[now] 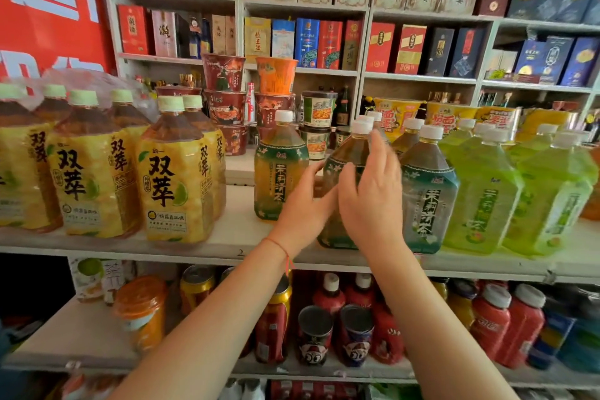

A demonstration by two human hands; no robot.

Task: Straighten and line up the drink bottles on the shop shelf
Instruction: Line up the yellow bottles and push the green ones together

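- I see the middle jasmine tea bottle (352, 153) standing upright near the front edge of the shop shelf (227, 237), between two matching bottles; both hands are on it.
- My left hand (303, 204) comes in from the bottle's left, fingers curved round its side at label height; a red string sits on that wrist.
- My right hand (373, 195) covers the bottle's front and right side, fingers mostly straight and pointing up toward the white cap; I cannot tell whether the thumb wraps round.
- The left jasmine tea bottle (281, 169) stands apart and a little farther back; the right jasmine tea bottle (428, 191) stands just beside the right hand.
- Right of those, pale green tea bottles (480, 198) stand in rows running back.
- At the left, big yellow-labelled tea bottles (175, 178) crowd together, some in plastic wrap.
- Behind the row, instant noodle cups (224, 97) are stacked.
- On the shelf below stand red bottles (506, 325) and cans (315, 334).
- Boxed liquor (324, 42) fills the wall shelves behind.
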